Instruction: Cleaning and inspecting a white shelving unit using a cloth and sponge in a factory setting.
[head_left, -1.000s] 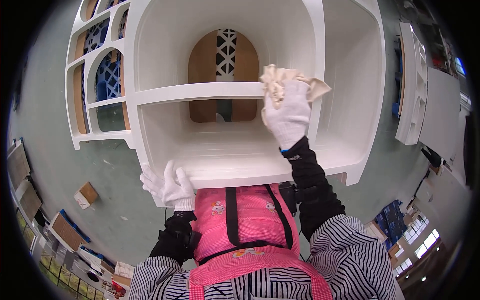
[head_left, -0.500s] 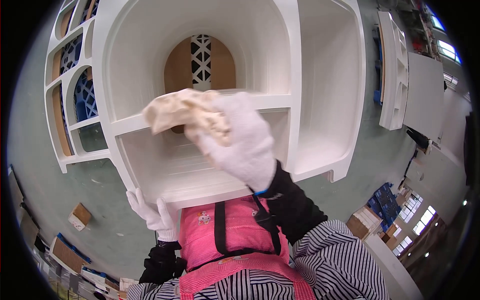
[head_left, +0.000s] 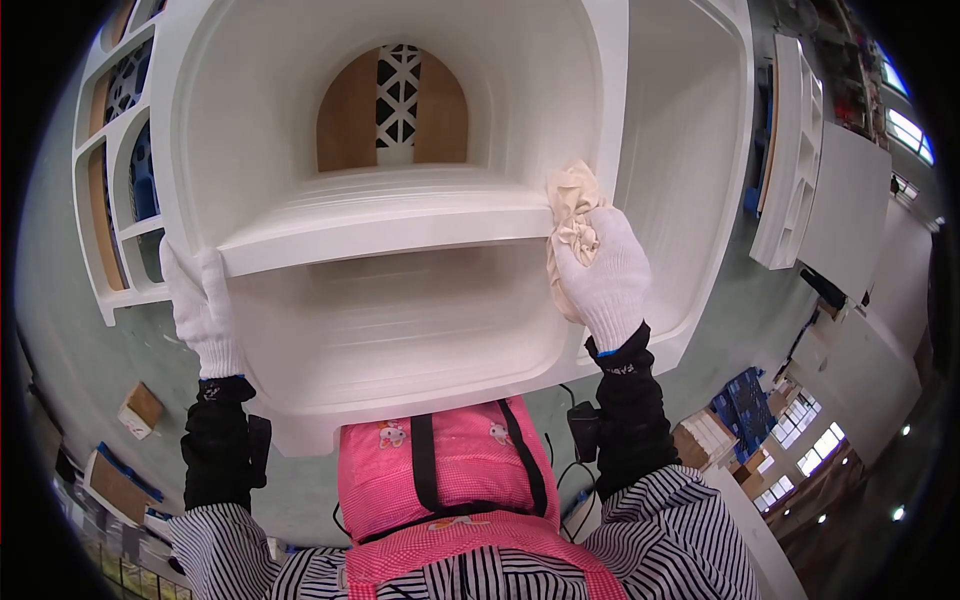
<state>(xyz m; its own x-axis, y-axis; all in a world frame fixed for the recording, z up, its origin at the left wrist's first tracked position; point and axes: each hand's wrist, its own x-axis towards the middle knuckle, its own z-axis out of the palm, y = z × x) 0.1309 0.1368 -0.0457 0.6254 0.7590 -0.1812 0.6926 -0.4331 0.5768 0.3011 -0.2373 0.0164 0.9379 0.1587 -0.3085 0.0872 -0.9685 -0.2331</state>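
Head: brown box (head_left: 141, 411) left of shelf (head_left: 400, 231)

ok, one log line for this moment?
left hand: white-gloved, at left upright of white shelf unit | right hand: white-gloved, holding cream cloth at right end of middle shelf

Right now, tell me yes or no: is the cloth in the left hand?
No, the cloth is in the right hand, while the left hand is at the white unit's left side.
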